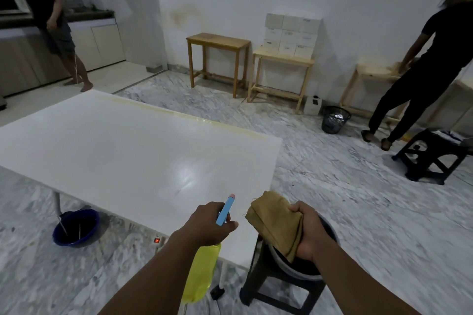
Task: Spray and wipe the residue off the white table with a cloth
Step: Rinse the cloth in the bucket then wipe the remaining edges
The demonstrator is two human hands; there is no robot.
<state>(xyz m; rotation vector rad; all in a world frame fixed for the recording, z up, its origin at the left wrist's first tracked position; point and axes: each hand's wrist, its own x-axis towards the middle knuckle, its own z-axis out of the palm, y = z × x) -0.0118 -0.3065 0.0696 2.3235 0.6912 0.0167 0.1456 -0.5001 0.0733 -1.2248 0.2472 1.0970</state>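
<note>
The white table (122, 146) fills the middle of the view. A yellowish band of residue (194, 117) runs along its far edge. My left hand (211, 225) grips a spray bottle (202, 273) with a yellow body and a blue nozzle, held over the table's near corner and aimed forward. My right hand (307, 230) holds a folded brown cloth (273, 222) just off the table's right corner, above a dark bucket.
A dark bucket (330, 233) sits on a black stool (258, 286) under my right hand. A blue basin (76, 227) lies on the floor by a table leg. Wooden tables (217, 43), a mesh bin (335, 119), another black stool (435, 158) and two people stand farther off.
</note>
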